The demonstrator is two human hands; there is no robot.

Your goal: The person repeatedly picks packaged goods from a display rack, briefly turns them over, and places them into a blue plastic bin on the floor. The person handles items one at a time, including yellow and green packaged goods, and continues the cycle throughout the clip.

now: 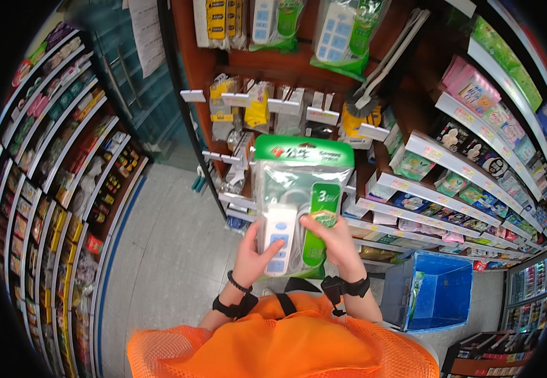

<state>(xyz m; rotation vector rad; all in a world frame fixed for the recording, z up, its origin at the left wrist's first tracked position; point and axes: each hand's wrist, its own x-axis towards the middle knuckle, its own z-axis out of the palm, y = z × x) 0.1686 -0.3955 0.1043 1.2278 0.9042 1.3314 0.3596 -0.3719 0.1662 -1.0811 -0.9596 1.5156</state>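
Both my hands hold up a power strip in a clear plastic bag (285, 182) with a green header. My left hand (254, 255) grips its lower left edge, thumb lying over the white power strip (279, 236). On the right side, my right hand (332, 236) has its thumb on the front, near the coiled white cord and the green printed panel (320, 198). My other fingers are hidden behind the package. Beyond it, similar bagged power strips (337, 38) hang at the top of the brown display rack (283, 64).
A blue plastic crate (446, 293) stands on the floor at right, with a green package (416, 293) inside. Shelves of packaged goods (462, 160) rise on the right, others (61, 189) on the left. A long-handled brush (372, 90) hangs from the rack. At left is a glass door (127, 80).
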